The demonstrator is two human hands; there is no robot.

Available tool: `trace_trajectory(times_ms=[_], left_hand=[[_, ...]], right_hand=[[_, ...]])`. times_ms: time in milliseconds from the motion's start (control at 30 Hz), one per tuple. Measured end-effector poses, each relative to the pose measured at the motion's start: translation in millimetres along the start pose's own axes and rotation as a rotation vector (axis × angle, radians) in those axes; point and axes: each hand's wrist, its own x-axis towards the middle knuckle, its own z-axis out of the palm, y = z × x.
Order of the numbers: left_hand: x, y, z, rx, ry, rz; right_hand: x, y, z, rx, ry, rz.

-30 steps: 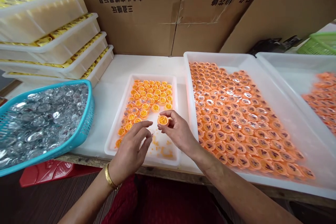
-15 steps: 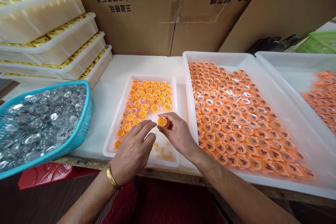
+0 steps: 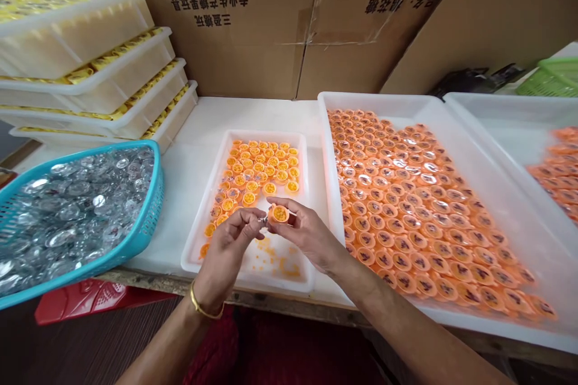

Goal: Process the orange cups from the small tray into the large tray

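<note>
Pinching a small shiny bit [image 3: 262, 221] in the left grip [image 3: 231, 242], just left of the orange cup [image 3: 280, 213] pinched in the right grip [image 3: 312, 233]; can't tell if touching tbh.

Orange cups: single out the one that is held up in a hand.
The cup in the right hand, raised above the small white tray; the other orange cups sit in that tray or the larger trays.
</note>
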Motion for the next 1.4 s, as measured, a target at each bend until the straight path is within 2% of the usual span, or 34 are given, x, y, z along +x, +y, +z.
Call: trace_trajectory(times_ms=[100, 233, 500, 833, 1033, 1200, 1400], left_hand=[[5.8, -4.5, 1.8, -0.366, 0.002, -0.128], [10.0, -9.4, -0.5, -0.503, -0.042, -0.208], [13.0, -14.3, 4.7, -0.538, -0.059, -0.255], [13.0, -8.3, 10.6, -0.363, 0.006, -0.208], [11.6, -8.3, 8.7, -0.195, 0.108, -0.075], [11.3, -7.6, 4.3, -0.085, 0.144, 0.014], [13.9, -5.6, 19.0, -0.273, 0.094, -0.142]], right_hand=[[-1.6, -0.9, 1.0, 0.086, -0.059, 0.003], [-1.2, 0.3, 3.8, 0.114, -0.062, -0.030], [-2.1, -4.3, 5.4, 0.048, 0.034, 0.020], [-0.2, -2.4, 3.1, -0.057, 0.084, 0.001], [0.2, -2.0, 3.6, 0.105, 0.046, 0.007], [-2.7, -7.7, 3.1, 0.243, -0.005, 0.014], [-1.7, -3.3, 0.1, 0.276, -0.012, 0.001]])
